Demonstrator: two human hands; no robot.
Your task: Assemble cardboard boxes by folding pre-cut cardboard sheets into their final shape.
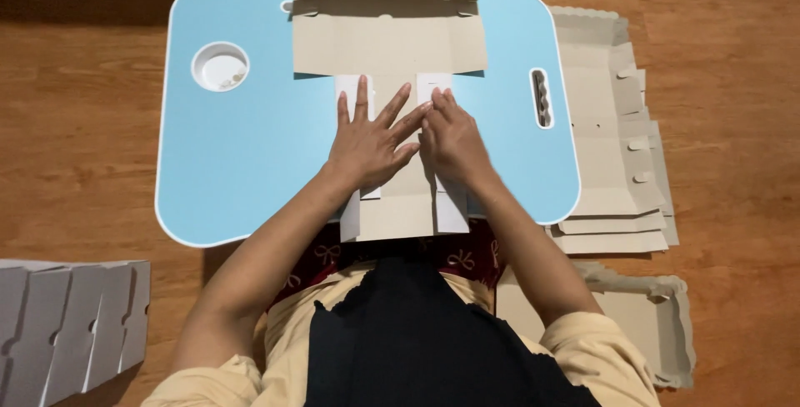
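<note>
- A stack of grey-white cardboard pieces (71, 324), die-cut with notched slots, is being kept on the wooden floor (83, 140) at the far left.
- A smooth light-blue lap table (242, 149) with rounded corners and a white rim is being used as the work surface; a round white cup recess (220, 66) is sunk into its left side.
- A flat, matte brown cardboard box blank (387, 40) is being pressed against the table's middle, its far flap standing folded up.
- The left hand (369, 142) is being laid flat on the blank, fingers spread, grasping nothing.
- The right hand (451, 139) is being held just beside it, fingertips pushing down on a white-edged fold; nothing is being gripped.
- A pile of unfolded brown blanks (621, 149) with scalloped edges is being stored on the floor to the right, partly under the table's edge.
</note>
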